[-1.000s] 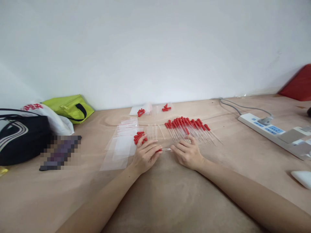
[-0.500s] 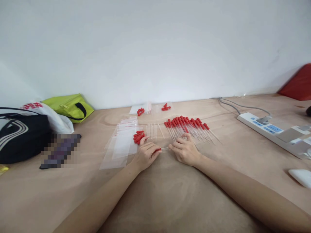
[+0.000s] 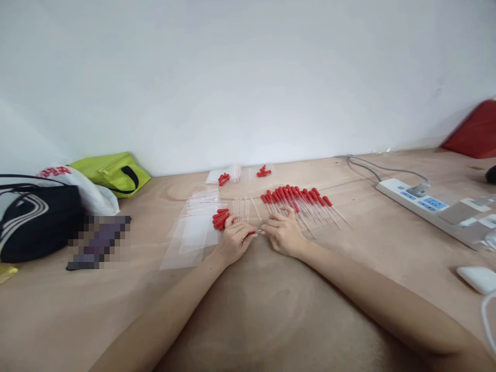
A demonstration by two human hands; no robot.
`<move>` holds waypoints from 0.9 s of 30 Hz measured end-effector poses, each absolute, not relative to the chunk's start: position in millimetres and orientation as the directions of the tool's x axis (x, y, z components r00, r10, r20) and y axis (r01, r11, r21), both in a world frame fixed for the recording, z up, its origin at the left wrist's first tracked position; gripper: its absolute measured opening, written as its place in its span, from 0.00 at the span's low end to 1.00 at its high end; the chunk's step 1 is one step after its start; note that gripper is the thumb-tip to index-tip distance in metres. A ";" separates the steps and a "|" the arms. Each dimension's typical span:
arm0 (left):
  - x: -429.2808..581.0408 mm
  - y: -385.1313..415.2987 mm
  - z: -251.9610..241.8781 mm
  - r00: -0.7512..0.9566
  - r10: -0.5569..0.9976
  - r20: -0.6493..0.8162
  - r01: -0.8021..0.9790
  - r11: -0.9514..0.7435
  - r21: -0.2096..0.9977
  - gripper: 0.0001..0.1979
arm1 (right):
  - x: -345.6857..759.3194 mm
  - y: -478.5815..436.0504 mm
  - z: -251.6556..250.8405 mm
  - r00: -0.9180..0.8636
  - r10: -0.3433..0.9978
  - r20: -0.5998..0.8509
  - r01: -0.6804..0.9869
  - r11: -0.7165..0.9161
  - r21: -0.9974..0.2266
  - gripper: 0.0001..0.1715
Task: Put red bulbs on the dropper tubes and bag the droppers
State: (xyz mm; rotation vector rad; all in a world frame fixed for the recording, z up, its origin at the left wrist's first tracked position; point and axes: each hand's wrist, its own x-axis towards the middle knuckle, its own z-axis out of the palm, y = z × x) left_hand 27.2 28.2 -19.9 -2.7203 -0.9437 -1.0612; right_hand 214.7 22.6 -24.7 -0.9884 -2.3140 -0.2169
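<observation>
Two bare forearms reach across the desk (image 3: 271, 320), where the left hand (image 3: 233, 242) and right hand (image 3: 284, 236) meet almost fingertip to fingertip over a single dropper (image 3: 253, 233). The left hand pinches its red rubber bulb and the right pinches the thin clear tube. The piece looks very light. Its tube is likely stiff, slick and breakable, while the bulb is soft and grippy, so the bulb end seems the safer hold. Just beyond the left hand lies a small heap of loose red bulbs (image 3: 220, 218), with flat clear bags (image 3: 194, 230) to that hand's left. Beyond the right hand, a row of finished droppers (image 3: 298, 199) fans out. Farther off to its right sits a power strip (image 3: 422, 202), and far to the left a green bag (image 3: 110, 173) rests against the wall.
</observation>
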 end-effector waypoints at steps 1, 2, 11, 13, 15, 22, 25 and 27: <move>26.7 29.2 -20.0 0.552 0.528 0.645 0.584 -0.797 0.153 0.06 | 213.3 23.0 -22.9 -0.535 0.610 0.584 0.714 0.696 -0.073 0.11; 26.1 30.2 -19.8 0.535 0.536 0.653 0.597 -0.787 0.155 0.06 | 212.2 23.1 -20.7 -0.534 0.620 0.575 0.729 0.682 -0.058 0.12; 7.2 41.3 -20.9 0.216 0.731 0.647 0.900 -0.405 0.158 0.17 | 215.5 35.0 -2.0 -0.208 0.859 0.468 0.928 0.325 -0.184 0.13; 2.4 44.6 -26.2 0.144 0.776 0.614 0.931 -0.317 0.183 0.19 | 214.0 45.0 -1.0 -0.068 0.900 0.430 0.948 0.193 -0.254 0.13; -0.8 47.2 -32.1 0.134 0.790 0.599 0.931 -0.308 0.197 0.20 | 210.5 54.9 -1.6 0.011 0.914 0.405 0.959 0.105 -0.263 0.14; -3.9 52.1 -42.2 0.206 0.806 0.555 0.874 -0.407 0.266 0.17 | 199.9 68.4 -6.8 0.100 0.941 0.323 0.977 -0.032 -0.211 0.13; -4.4 53.0 -41.7 0.240 0.813 0.531 0.862 -0.430 0.267 0.15 | 205.5 67.8 0.8 0.088 0.956 0.281 0.976 -0.026 -0.216 0.13; -4.5 53.1 -40.6 0.272 0.811 0.518 0.848 -0.457 0.269 0.14 | 217.1 67.8 12.0 0.086 0.973 0.212 0.976 -0.039 -0.216 0.13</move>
